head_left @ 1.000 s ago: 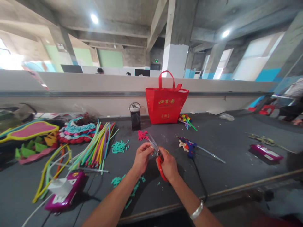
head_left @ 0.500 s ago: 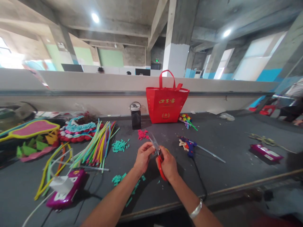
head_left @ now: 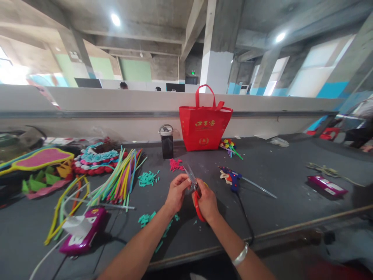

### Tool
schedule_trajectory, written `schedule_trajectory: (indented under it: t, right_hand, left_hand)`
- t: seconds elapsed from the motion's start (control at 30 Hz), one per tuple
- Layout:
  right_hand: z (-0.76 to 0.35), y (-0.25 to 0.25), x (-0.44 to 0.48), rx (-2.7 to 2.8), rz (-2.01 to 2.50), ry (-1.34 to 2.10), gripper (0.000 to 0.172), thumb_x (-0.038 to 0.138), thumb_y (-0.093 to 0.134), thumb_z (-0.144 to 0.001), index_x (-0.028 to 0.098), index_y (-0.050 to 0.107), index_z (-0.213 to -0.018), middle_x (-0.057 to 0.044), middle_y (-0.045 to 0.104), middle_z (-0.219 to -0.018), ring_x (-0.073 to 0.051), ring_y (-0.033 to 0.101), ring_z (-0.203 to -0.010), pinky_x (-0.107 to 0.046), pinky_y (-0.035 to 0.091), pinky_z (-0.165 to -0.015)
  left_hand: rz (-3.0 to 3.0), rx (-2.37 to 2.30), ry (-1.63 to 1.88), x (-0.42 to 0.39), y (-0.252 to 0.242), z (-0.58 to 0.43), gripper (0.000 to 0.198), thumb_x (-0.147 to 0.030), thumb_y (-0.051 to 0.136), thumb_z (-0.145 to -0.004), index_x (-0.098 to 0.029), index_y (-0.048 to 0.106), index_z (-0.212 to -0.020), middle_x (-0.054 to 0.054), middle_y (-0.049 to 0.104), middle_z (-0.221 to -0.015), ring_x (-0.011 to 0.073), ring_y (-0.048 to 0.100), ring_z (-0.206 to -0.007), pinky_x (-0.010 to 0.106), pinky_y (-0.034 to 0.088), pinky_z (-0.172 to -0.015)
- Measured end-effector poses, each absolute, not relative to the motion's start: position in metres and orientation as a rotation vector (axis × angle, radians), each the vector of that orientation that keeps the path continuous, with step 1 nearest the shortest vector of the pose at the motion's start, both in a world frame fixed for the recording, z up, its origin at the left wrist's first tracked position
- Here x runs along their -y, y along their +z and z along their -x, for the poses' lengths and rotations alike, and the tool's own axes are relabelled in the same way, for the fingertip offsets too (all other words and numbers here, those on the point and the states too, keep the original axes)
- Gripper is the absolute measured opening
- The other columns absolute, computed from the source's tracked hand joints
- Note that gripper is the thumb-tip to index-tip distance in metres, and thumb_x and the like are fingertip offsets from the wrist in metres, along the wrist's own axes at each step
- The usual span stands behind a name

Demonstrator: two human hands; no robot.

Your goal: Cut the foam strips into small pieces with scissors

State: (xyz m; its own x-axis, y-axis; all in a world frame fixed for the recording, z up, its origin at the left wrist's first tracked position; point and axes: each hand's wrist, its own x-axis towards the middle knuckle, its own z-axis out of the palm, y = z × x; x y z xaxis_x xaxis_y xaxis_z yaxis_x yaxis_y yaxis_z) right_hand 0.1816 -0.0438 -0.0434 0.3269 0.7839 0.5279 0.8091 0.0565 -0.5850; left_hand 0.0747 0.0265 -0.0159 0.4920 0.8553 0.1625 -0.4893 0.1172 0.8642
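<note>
My right hand (head_left: pixel 208 202) grips a pair of scissors with red handles (head_left: pixel 198 208), blades pointing up and away from me. Close beside the blades, my left hand (head_left: pixel 176 192) has thumb and fingers pinched together; whatever is between them is too small to make out. Beyond my hands lie a heap of short teal pieces (head_left: pixel 147 178) and a smaller heap of pinkish-red pieces (head_left: pixel 175 165). More teal pieces (head_left: pixel 145 219) are scattered near my left forearm, which partly covers them.
A bundle of colourful fuzzy stems (head_left: pixel 119 182) lies left, behind a purple power strip (head_left: pixel 83 235). A black tumbler (head_left: pixel 167 146) and red bag (head_left: pixel 205 130) stand at the back. Rightward are a blue glue gun (head_left: pixel 233 179) with its cord and another purple strip (head_left: pixel 328 186).
The view has shifted very slightly. Both hands and the scissors keep nearly the same position and hold.
</note>
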Motion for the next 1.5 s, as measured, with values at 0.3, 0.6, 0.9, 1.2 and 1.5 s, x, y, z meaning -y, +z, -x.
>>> schedule_trajectory:
  t: [0.3, 0.6, 0.9, 1.2, 1.5]
  right_hand:
    - [-0.179, -0.041, 0.044, 1.431, 1.663, -0.031, 0.04, 0.011, 0.048, -0.074, 0.022, 0.056, -0.112, -0.002, 0.064, -0.087, -0.016, 0.061, -0.08, -0.024, 0.047, -0.071]
    - [-0.181, -0.049, 0.041, 1.433, 1.685, -0.073, 0.048, 0.013, 0.048, -0.077, 0.019, 0.05, -0.125, -0.006, 0.065, -0.096, -0.019, 0.062, -0.089, -0.029, 0.049, -0.078]
    - [-0.177, -0.041, 0.045, 1.411, 1.755, -0.033, 0.04, 0.016, 0.049, -0.078, 0.022, 0.052, -0.117, -0.003, 0.065, -0.088, -0.017, 0.063, -0.075, -0.024, 0.046, -0.065]
    - [-0.18, -0.047, 0.044, 1.334, 1.639, -0.028, 0.036, 0.022, 0.044, -0.084, 0.017, 0.051, -0.119, -0.006, 0.068, -0.089, -0.018, 0.066, -0.076, -0.024, 0.048, -0.066]
    - [-0.191, -0.037, 0.043, 1.089, 1.338, 0.143, 0.035, 0.03, 0.05, -0.087, 0.018, 0.048, -0.119, -0.006, 0.066, -0.099, -0.015, 0.065, -0.078, -0.028, 0.052, -0.074]
  left_hand:
    - [-1.037, -0.441, 1.036, -0.024, -0.013, -0.076, 0.016, -0.026, 0.075, -0.066, -0.016, 0.064, -0.07, -0.002, 0.057, -0.063, 0.0084, 0.047, -0.058, 0.022, 0.037, -0.06]
    - [-1.059, -0.414, 1.039, -0.025, -0.016, -0.076, 0.014, -0.027, 0.074, -0.068, -0.016, 0.065, -0.073, -0.001, 0.057, -0.065, 0.0089, 0.048, -0.06, 0.022, 0.038, -0.062]
    - [-1.049, -0.405, 1.023, -0.024, -0.015, -0.075, 0.014, -0.026, 0.074, -0.067, -0.017, 0.064, -0.071, -0.002, 0.057, -0.065, 0.0089, 0.048, -0.06, 0.022, 0.038, -0.062]
    - [-1.059, -0.374, 0.967, -0.024, -0.014, -0.076, 0.015, -0.027, 0.072, -0.071, -0.016, 0.064, -0.074, -0.002, 0.053, -0.063, 0.0086, 0.046, -0.059, 0.022, 0.036, -0.061]
    - [-1.015, -0.37, 0.731, -0.027, -0.012, -0.075, 0.018, -0.027, 0.072, -0.07, -0.014, 0.06, -0.071, -0.002, 0.05, -0.062, 0.0075, 0.044, -0.056, 0.021, 0.034, -0.058]
